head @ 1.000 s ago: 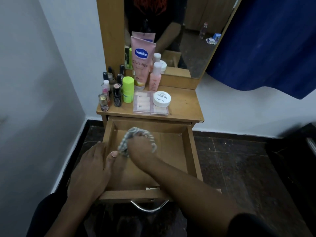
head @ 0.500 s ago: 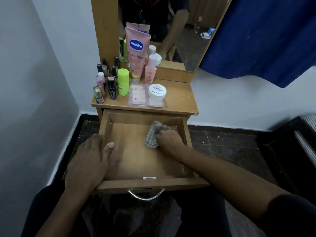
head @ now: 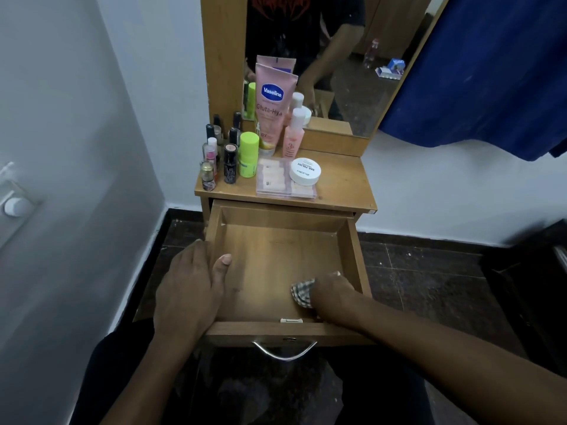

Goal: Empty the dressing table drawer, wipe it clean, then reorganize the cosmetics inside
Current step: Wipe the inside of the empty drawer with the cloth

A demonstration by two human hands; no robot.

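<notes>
The wooden drawer (head: 276, 253) is pulled out and holds nothing but a checked cloth (head: 302, 292). My right hand (head: 333, 291) presses that cloth onto the drawer floor in the near right corner. My left hand (head: 190, 289) lies flat over the drawer's left wall, thumb inside. On the dressing table top (head: 343, 182) stand a pink Vaseline tube (head: 273, 105), a pink bottle (head: 294, 134), a lime green stick (head: 248, 154), several small dark bottles (head: 230, 162), a clear flat case (head: 285, 182) and a white round jar (head: 305, 171).
A mirror (head: 337, 56) rises behind the table top. A white wall stands close on the left, a blue curtain (head: 478, 65) hangs at the upper right. The drawer has a metal handle (head: 283, 351) at its front. Dark floor tiles lie to the right.
My right hand has swept the cloth from the drawer's back left, across the right side, down to the near right corner. My left hand has stayed on the left wall.
</notes>
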